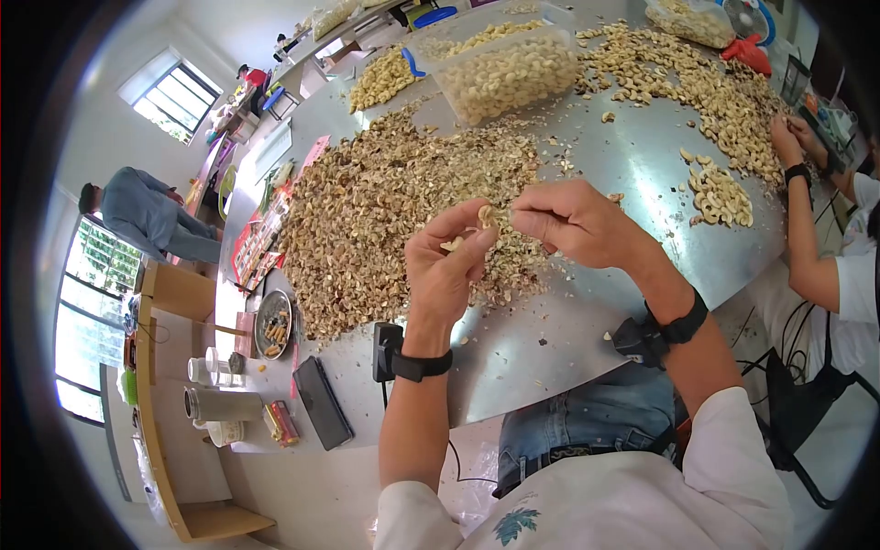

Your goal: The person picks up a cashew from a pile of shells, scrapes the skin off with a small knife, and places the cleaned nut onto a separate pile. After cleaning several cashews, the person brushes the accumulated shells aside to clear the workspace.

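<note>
Between the thumb and forefinger of my left hand (447,261) is a pale cashew nut (487,216), held up above the pile. Another pale piece shows against its palm. My right hand (573,223) is close beside it, thumb and fingers pinched together at the cashew's right; whatever they grip is too small to make out. Beneath both hands spreads a large heap of brown shell bits and nut pieces (367,211) on the metal table (513,357). Behind it stands a clear plastic box (509,78) filled with cashews.
Loose cashews (720,192) lie at right, below a larger spread (706,92). A co-worker's hands (796,137) are at the far right edge. A metal dish (274,324), a black phone (323,403) and a flask (223,404) sit at left. Another person (151,215) stands beyond.
</note>
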Demonstrator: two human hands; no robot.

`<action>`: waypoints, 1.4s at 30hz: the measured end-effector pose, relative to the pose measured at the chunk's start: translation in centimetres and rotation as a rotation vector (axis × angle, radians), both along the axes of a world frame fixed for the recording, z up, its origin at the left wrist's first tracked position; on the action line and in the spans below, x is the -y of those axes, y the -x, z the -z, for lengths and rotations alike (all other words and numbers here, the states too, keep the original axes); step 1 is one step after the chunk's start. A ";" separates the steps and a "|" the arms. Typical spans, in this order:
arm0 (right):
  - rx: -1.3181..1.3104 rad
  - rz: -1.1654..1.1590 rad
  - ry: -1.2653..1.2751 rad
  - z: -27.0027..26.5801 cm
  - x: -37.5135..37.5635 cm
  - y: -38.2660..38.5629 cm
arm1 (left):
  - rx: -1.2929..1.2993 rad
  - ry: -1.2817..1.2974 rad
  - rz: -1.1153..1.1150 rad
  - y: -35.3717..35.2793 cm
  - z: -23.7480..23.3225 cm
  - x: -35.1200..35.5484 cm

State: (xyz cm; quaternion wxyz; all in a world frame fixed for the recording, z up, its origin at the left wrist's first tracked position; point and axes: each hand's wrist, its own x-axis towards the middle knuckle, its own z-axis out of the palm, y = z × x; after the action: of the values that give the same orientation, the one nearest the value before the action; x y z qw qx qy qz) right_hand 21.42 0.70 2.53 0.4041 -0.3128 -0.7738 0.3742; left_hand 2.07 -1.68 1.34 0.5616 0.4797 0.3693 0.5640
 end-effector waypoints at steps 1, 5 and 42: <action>0.014 -0.017 -0.020 -0.1 0.1 0.0 | 0.006 -0.008 0.007 0.0 0.0 0.0; 0.082 -0.077 -0.074 0.1 0.0 -0.1 | 0.042 -0.030 0.045 0.1 0.2 0.0; -0.054 0.279 -0.396 2.4 0.7 2.4 | -0.034 -0.128 -0.099 -0.3 0.2 0.2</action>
State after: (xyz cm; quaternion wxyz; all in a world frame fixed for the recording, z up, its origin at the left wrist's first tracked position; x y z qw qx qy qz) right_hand 19.00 0.05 0.11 0.5257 -0.3211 -0.7705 0.1641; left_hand 2.35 -1.92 1.15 0.4950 0.5050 0.3653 0.6054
